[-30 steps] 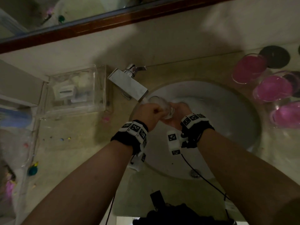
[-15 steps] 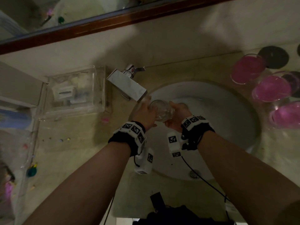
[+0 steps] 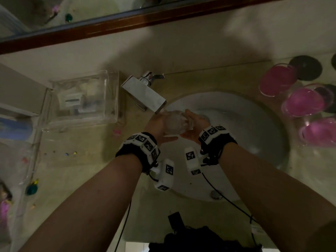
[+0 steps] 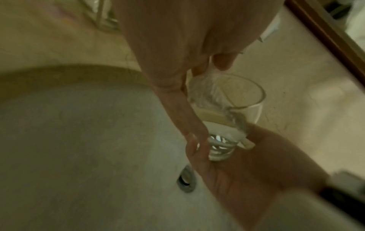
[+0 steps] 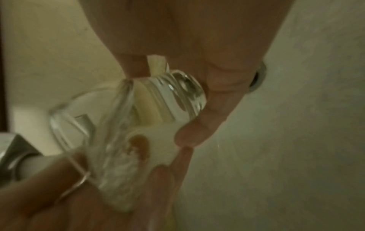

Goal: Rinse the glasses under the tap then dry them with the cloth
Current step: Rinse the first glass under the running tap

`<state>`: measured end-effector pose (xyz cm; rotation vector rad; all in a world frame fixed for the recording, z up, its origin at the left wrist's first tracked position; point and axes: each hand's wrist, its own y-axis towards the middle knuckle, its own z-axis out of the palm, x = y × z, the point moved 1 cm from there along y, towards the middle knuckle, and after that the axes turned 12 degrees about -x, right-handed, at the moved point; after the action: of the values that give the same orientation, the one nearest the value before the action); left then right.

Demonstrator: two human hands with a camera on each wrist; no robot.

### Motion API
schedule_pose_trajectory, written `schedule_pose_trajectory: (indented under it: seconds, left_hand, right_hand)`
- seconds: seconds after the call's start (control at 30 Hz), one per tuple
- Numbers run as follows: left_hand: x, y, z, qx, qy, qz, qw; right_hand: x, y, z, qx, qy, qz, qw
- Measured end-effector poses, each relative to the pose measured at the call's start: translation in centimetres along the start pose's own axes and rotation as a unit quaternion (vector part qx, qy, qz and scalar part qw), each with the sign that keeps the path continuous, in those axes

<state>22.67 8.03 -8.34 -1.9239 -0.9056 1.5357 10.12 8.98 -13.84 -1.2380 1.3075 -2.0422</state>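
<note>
A dim beige stone counter holds a round white basin point(image 3: 254, 124). Over it, just below the square chrome tap point(image 3: 145, 93), the left hand point(image 3: 156, 124) and right hand point(image 3: 195, 124) both clasp a tilted clear drinking glass point(image 3: 175, 122), water running over it. Rinsing is under way; next it needs emptying and drying, though no cloth shows.

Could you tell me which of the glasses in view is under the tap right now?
The clear glass, tilted between the left hand and right hand at the tap. The three pink-looking glasses stand on the counter at the right.
</note>
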Motion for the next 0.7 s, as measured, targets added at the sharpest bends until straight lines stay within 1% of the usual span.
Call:
schedule_pose_trajectory:
  seconds: [0.07, 0.17, 0.23, 0.3, 0.37, 0.43, 0.5, 0.6, 0.63, 0.67, 0.7]
  left_hand:
    - [0.3, 0.1, 0.2, 0.025, -0.054, -0.062, 0.996]
    - [0.7, 0.7, 0.5, 0.067, -0.084, -0.112, 0.988]
    - [0.9, 0.7, 0.8, 0.094, -0.112, -0.136, 0.98]
    - [1.1, 0.4, 0.9, 0.115, -0.164, -0.151, 0.968]
    - [1.6, 0.7, 0.7, 0.117, -0.217, -0.162, 0.956]
    - [1.6, 0.9, 0.2, 0.107, -0.245, -0.164, 0.95]
    - [1.6, 1.0, -0.6, 0.1, -0.263, -0.159, 0.946]
    - [1.5, 1.6, -1.3, 0.072, -0.229, -0.108, 0.965]
    - [1.4, 1.5, -1.3, 0.065, -0.221, -0.101, 0.968]
    - [1.4, 1.7, -1.3, 0.048, -0.194, -0.083, 0.976]
    - [1.4, 2.0, -1.2, 0.024, -0.15, -0.051, 0.987]
  right_hand:
    - [0.4, -0.2, -0.4, -0.008, -0.089, -0.065, 0.994]
    - [1.3, -1.2, -0.8, -0.015, -0.156, -0.106, 0.982]
    - [1.8, -1.7, -0.8, -0.027, -0.238, -0.169, 0.956]
    - [2.0, -2.2, -0.3, -0.036, -0.3, -0.225, 0.926]
    - [2.2, -2.7, 0.5, -0.04, -0.378, -0.28, 0.882]
    - [2.3, -3.0, 1.2, -0.048, -0.449, -0.314, 0.836]
    - [2.4, -3.2, 1.9, -0.045, -0.473, -0.326, 0.817]
    - [2.8, -2.9, 2.9, -0.023, -0.497, -0.307, 0.811]
    - [3.2, -2.8, 3.1, -0.021, -0.503, -0.302, 0.81]
    - [3.6, -2.9, 3.3, -0.024, -0.497, -0.299, 0.814]
    - [4.3, -2.9, 3.6, -0.029, -0.484, -0.301, 0.822]
